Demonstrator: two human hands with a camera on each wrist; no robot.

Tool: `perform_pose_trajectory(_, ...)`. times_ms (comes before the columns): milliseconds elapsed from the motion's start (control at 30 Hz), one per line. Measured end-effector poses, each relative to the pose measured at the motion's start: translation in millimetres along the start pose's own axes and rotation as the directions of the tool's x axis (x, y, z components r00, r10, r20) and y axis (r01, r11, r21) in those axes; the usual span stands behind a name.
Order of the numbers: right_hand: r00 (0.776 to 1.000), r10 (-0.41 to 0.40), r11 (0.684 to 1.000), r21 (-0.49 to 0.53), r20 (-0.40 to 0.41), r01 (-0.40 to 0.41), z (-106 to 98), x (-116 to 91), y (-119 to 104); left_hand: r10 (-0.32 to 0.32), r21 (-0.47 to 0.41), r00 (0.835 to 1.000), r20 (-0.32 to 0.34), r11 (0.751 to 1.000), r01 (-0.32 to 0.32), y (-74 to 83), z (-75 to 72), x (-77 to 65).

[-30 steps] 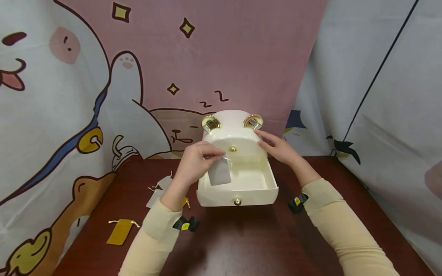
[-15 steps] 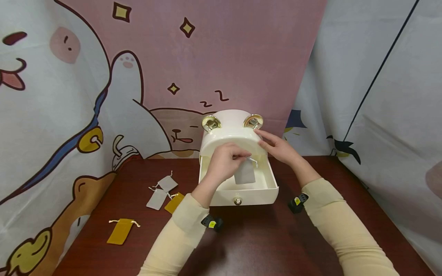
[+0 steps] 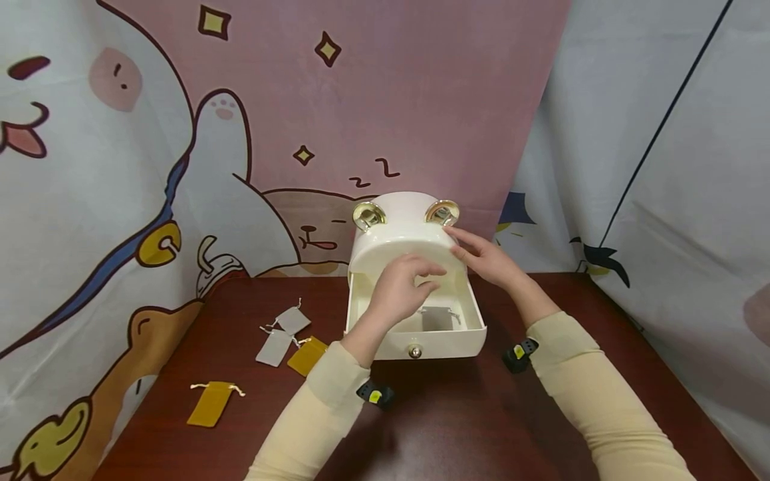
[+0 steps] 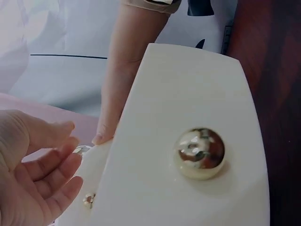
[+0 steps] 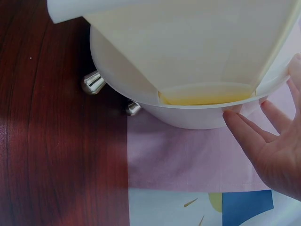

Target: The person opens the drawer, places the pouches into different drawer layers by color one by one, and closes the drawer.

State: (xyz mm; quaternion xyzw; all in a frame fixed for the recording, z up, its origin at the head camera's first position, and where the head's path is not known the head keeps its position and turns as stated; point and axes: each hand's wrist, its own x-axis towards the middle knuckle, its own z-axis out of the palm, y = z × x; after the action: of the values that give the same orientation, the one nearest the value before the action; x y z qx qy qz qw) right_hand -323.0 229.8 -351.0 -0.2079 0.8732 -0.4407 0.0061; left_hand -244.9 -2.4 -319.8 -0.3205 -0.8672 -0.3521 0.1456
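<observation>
Left hand (image 3: 400, 290) empty, fingers parted; grey pouch (image 3: 438, 319) below it in drawer (image 3: 448, 345). Right hand (image 3: 490, 262) spread, touching box (image 3: 404, 208). Best: lift left clear, right braces box.

I have the box (image 3: 404, 208) at the far middle of the table (image 3: 451, 427), a curtain (image 3: 433, 100) behind it. Its drawer (image 3: 448, 345) juts toward the near side, a knob (image 3: 414, 351) on its front. Inside lies one pouch (image 3: 438, 318), right of middle, just behind the front panel. My left hand (image 3: 402, 288) is above the drawer; my right hand (image 3: 486, 259) touches the box's right side. Left of the box, three pouches (image 3: 273, 348) lie close together on the table, and a fourth pouch (image 3: 210, 404) lies apart, nearer and farther left.
</observation>
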Motion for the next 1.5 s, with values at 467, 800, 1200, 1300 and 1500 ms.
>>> perform_pose_trajectory(467, 1.0, -0.001, 1.0, 0.026, 0.0, 0.001, 2, 1, 2, 0.005, -0.19, 1.0, 0.02, 0.982, -0.001, -25.5, -32.8, -33.2)
perform_pose_trajectory(800, 1.0, 0.02, 1.0, 0.024, 0.008, -0.02, 0, 1, 3, -0.105, -0.178, 0.994, -0.027, 0.979, 0.098, -50.3, -59.0, -48.8)
perform_pose_trajectory(1200, 1.0, 0.012, 1.0, -0.009, -0.002, -0.012, 0, 1, 1, -0.258, -0.198, 0.965, -0.035, 0.949, 0.246, -91.8, -81.7, -71.0)
perform_pose_trajectory(1300, 1.0, 0.019, 1.0, -0.014, -0.006, -0.019, 0, 0, -1, -0.289, -0.21, 0.957, -0.032, 0.938, 0.276, -107.6, -85.0, -77.9)
perform_pose_trajectory(1500, 1.0, 0.018, 1.0, 0.003, -0.001, -0.018, 1, -1, -1, -0.342, -0.188, 0.939, -0.032, 0.925, 0.331, -138.9, -90.3, -95.0)
